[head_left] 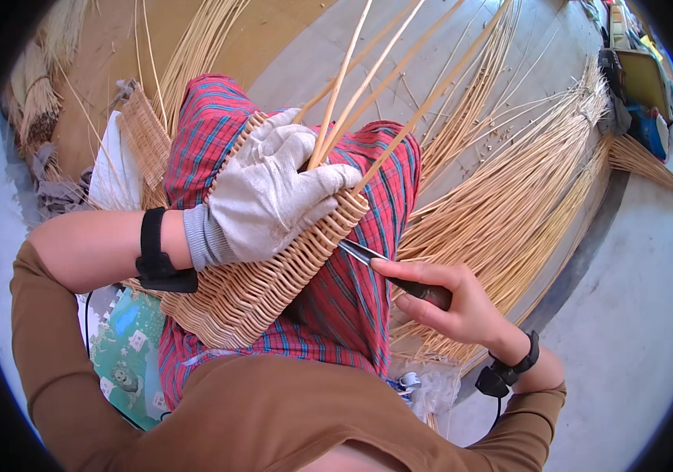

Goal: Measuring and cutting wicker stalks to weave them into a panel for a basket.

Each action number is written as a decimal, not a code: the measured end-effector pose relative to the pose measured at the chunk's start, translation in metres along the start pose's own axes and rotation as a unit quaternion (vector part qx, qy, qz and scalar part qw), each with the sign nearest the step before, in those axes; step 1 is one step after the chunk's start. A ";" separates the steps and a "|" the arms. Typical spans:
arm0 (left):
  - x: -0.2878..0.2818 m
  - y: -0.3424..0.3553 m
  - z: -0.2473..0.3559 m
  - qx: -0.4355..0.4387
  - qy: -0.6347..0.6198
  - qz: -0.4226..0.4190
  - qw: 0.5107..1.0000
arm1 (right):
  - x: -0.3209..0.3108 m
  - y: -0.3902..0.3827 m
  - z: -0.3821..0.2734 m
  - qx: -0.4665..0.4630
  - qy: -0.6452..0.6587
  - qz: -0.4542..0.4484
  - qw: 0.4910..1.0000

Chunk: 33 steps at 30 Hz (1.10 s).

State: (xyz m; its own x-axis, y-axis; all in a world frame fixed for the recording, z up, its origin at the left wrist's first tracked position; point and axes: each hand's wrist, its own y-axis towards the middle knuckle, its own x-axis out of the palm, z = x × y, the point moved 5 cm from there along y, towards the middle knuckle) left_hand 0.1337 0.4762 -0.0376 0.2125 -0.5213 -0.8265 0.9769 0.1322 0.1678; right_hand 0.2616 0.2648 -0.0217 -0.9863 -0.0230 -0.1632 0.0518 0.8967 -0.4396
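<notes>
A partly woven wicker basket (pixel 250 291) lies on its side across my lap. My left hand (pixel 273 193), in a white cloth glove, grips its rim and several long upright wicker rods (pixel 368 79) that stick out past it. My right hand (pixel 446 303) is bare and closed on the dark handle of a knife (pixel 368 256). The knife's metal blade points left and touches the basket's rim just under my gloved fingers.
My lap is covered in red and blue plaid cloth (pixel 352 315). A big fan of loose wicker rods (pixel 509 204) lies on the floor to my right. More rod bundles (pixel 38 94) and a flat woven piece (pixel 144 141) sit at upper left. A green patterned mat (pixel 128 354) lies beside my left leg.
</notes>
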 end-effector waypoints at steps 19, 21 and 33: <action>-0.002 0.001 0.010 -0.009 0.037 0.024 0.999 | 0.025 -0.009 0.018 0.169 0.481 -0.144 0.848; -0.007 -0.006 0.011 -0.016 0.044 0.047 0.998 | 0.027 -0.004 0.034 0.107 0.477 -0.181 0.853; -0.013 -0.054 0.021 -0.028 0.027 -0.039 0.999 | 0.026 0.023 0.369 0.274 -0.167 0.096 0.942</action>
State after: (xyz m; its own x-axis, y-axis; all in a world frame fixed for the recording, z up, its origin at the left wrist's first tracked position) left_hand 0.0789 0.4581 -0.0246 0.1336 -0.4857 -0.8638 0.9874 0.1403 0.0738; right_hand 0.2946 0.1213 -0.3621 -0.8505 -0.1036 -0.5156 0.3879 0.5385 -0.7480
